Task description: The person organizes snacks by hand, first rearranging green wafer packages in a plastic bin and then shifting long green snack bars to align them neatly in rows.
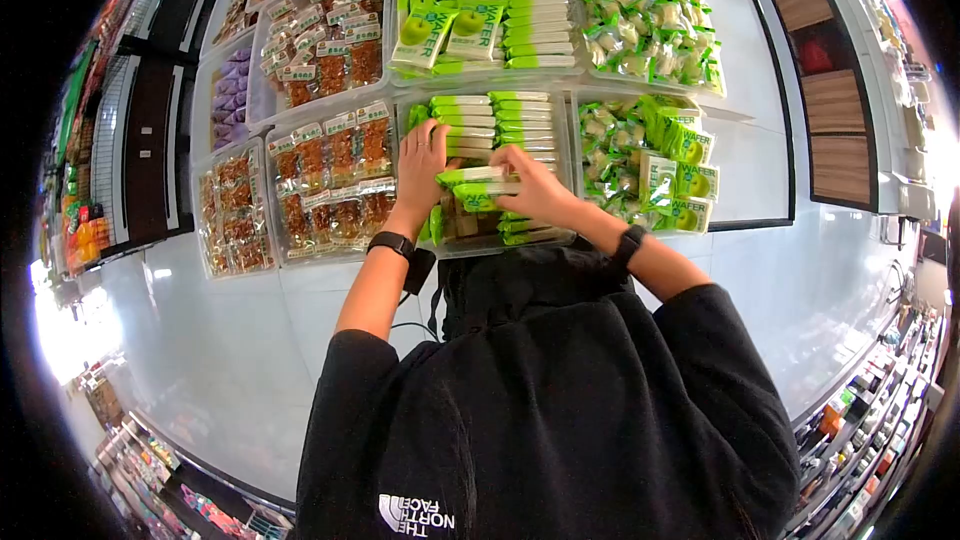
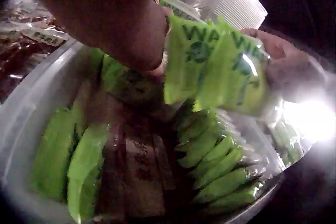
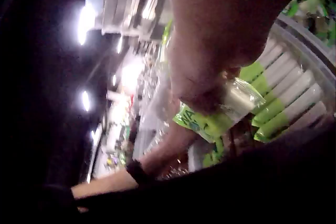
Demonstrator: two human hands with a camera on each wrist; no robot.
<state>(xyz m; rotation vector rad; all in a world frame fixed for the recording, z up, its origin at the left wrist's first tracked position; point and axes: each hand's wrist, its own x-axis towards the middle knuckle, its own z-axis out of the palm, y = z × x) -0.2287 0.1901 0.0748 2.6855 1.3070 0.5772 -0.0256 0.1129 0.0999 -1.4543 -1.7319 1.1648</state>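
Note:
In the head view, my right hand (image 1: 537, 190) grips wafer packets (image 1: 478, 190) above the near half of a clear plastic bin. Two of these green-and-clear packets (image 2: 226, 66) overlap in the left wrist view, with the right hand's fingers (image 2: 283, 61) at their far end. My left hand (image 1: 422, 165) reaches into the same bin at its left side, fingers extended against the row of upright wafer packets (image 1: 468, 125); its fingertips are partly hidden. Beneath the held packets, a brown patch of the bin's floor (image 2: 139, 166) shows between packets standing on both sides.
Another bin of wafer packets (image 1: 540, 10) stands behind. To the left are bins of brown packaged snacks (image 1: 335, 160); to the right, a bin mixes small wrapped pieces with wafer packets (image 1: 660, 185). The bin's wall (image 2: 21, 134) rises beside the left hand.

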